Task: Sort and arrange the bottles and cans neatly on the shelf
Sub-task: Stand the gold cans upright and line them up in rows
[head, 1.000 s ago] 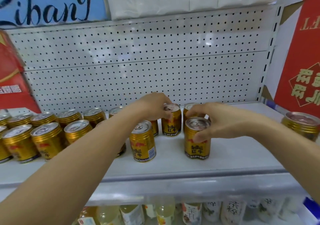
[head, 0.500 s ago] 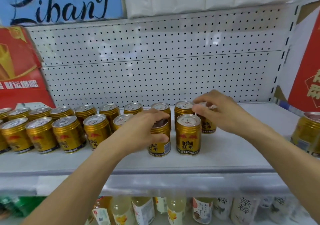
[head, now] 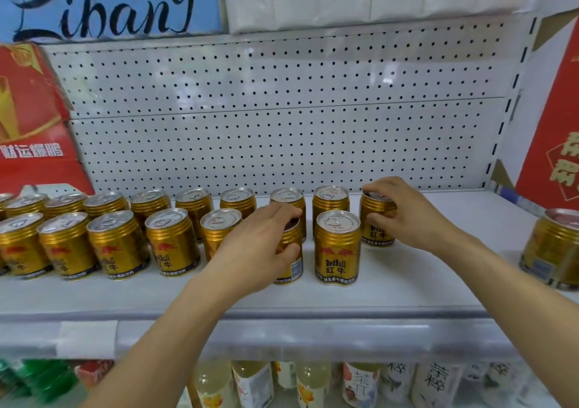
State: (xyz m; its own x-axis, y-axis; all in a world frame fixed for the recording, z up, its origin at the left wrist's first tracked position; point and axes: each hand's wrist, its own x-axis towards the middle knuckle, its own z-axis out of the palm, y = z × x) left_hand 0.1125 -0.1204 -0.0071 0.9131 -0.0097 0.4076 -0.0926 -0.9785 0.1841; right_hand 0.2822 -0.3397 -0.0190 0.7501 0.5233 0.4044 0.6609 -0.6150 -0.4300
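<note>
Head view shows your left hand point(head: 260, 247) curled round a gold can point(head: 289, 251) in the front row of the white shelf point(head: 407, 285), thumb on its side and fingers over its top, just beside a Red Bull can point(head: 337, 247) standing upright to its right. Your right hand point(head: 404, 213) grips the last can point(head: 376, 219) at the right end of the back row, fingers hooked over its rim, though the lid is mostly hidden. Another can point(head: 553, 247) stands well apart at the far right.
</note>
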